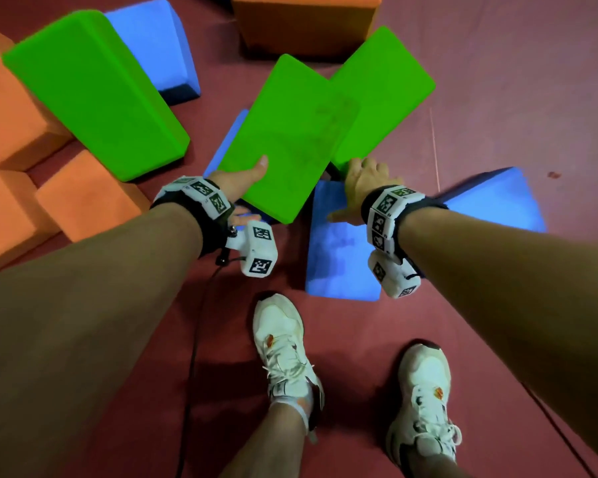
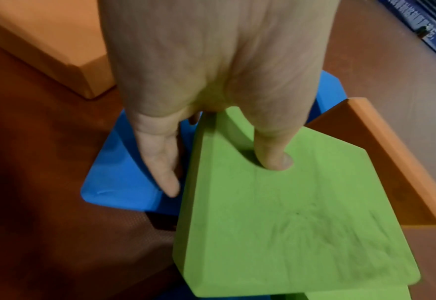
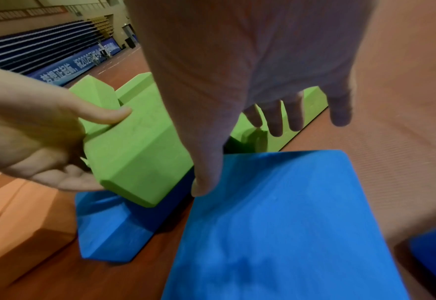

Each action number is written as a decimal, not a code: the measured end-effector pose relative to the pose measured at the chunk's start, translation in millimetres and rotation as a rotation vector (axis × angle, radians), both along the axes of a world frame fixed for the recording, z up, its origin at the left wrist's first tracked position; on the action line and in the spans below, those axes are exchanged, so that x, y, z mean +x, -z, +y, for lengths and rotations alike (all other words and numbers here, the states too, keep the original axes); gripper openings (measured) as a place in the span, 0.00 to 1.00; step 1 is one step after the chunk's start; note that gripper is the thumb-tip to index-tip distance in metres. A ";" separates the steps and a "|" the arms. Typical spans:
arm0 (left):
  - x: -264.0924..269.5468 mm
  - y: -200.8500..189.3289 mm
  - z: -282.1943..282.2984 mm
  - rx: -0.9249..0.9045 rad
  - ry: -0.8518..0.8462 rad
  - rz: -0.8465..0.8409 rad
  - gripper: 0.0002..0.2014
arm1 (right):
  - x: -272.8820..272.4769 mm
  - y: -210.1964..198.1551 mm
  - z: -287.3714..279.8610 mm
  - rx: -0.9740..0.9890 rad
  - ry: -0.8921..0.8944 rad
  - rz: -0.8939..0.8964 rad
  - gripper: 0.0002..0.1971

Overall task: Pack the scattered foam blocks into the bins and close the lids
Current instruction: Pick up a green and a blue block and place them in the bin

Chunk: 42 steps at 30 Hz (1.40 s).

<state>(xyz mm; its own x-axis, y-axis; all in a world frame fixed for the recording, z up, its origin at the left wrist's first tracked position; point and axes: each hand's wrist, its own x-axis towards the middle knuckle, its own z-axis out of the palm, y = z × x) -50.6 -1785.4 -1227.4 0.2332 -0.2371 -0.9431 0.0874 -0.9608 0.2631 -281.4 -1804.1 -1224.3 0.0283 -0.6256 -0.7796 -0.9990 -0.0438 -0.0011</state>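
The middle green foam block [image 1: 283,139] is lying tilted across a blue block [image 1: 339,243] on the red floor [image 1: 497,98]. The left hand [image 1: 237,182] is pinching its near corner, thumb on top, probably to lift it free. The right hand [image 1: 363,184], its grip released, is reaching toward another green block [image 1: 384,91].

A blue banner [image 3: 78,65] along the wall, far beyond the fingers, bears white characters including "2026". The rest is too blurred to read.

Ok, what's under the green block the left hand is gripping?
A blue block lies on the red floor under the near end of the green block that the left hand grips. The green block covers the rest underneath.
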 end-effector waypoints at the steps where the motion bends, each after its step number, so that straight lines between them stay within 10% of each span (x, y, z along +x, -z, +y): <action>1: 1.2 7.6 1.0 -0.023 -0.036 0.023 0.58 | 3.0 6.6 0.0 0.003 0.021 -0.008 0.52; 6: 5.8 5.1 8.2 -0.117 -0.112 0.036 0.40 | 6.2 20.2 11.7 -0.037 0.078 -0.067 0.57; 9: 7.3 6.1 3.9 -0.130 -0.128 -0.022 0.52 | 1.8 22.9 21.4 -0.031 -0.025 -0.054 0.58; 20: 0.5 -9.4 1.0 -0.271 -0.127 0.013 0.48 | -4.2 21.6 38.2 0.246 -0.275 0.047 0.36; 30: -7.6 -10.9 13.1 -0.268 -0.126 -0.060 0.56 | 0.9 23.2 45.4 0.224 -0.289 0.071 0.55; 42: 8.7 -118.0 48.6 -0.315 0.071 -0.451 0.63 | -12.8 -90.1 51.1 0.174 -0.223 -0.176 0.45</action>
<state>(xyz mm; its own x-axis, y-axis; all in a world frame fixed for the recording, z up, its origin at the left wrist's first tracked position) -41.8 -1736.8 -1109.4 0.5704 -0.5213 -0.6347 -0.1627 -0.8292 0.5348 -294.2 -1753.0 -1134.2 0.2936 -0.4469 -0.8450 -0.9486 -0.2457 -0.1996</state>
